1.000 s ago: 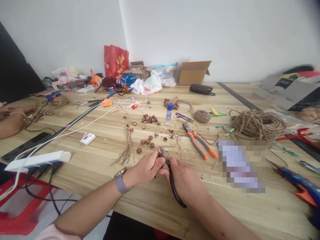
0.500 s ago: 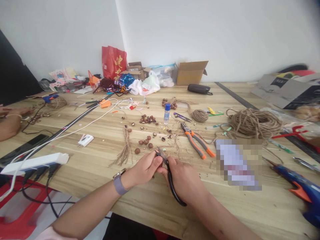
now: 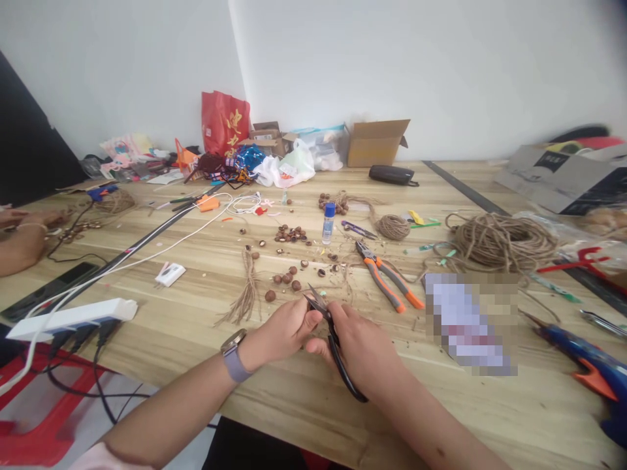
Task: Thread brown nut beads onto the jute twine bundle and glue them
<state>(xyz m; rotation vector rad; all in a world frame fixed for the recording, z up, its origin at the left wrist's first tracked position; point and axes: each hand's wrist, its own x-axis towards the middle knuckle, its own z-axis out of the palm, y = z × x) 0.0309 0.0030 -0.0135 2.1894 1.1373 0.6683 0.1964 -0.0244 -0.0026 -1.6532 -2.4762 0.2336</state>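
Observation:
My right hand (image 3: 360, 343) grips pointed black-handled pliers (image 3: 339, 359), which look like needle-nose pliers. Their slender jaws (image 3: 318, 301) stand a little apart, right beside my left thumb. My left hand (image 3: 287, 326), wearing a watch on a purple strap, is closed, its fingertips curled at the jaws. Whatever sits between those fingers is hidden. Just beyond my hands lie several round brown nuts (image 3: 287, 278) and cracked shell pieces (image 3: 321, 273). A bundle of frayed twine (image 3: 245, 287) rests left of them.
Orange-and-grey pliers (image 3: 389, 277) lie right of my hands, near a blue-capped bottle (image 3: 328, 225). Coiled rope (image 3: 502, 241) and a blue glue gun (image 3: 573, 356) occupy the right side. A power strip (image 3: 73, 320) with cables is at left, and another person's arm (image 3: 24, 245) reaches in there.
The plier jaws have opened slightly, and my right thumb has moved away from the handle. My left hand stays closed in nearly the same place. The view has shifted slightly.

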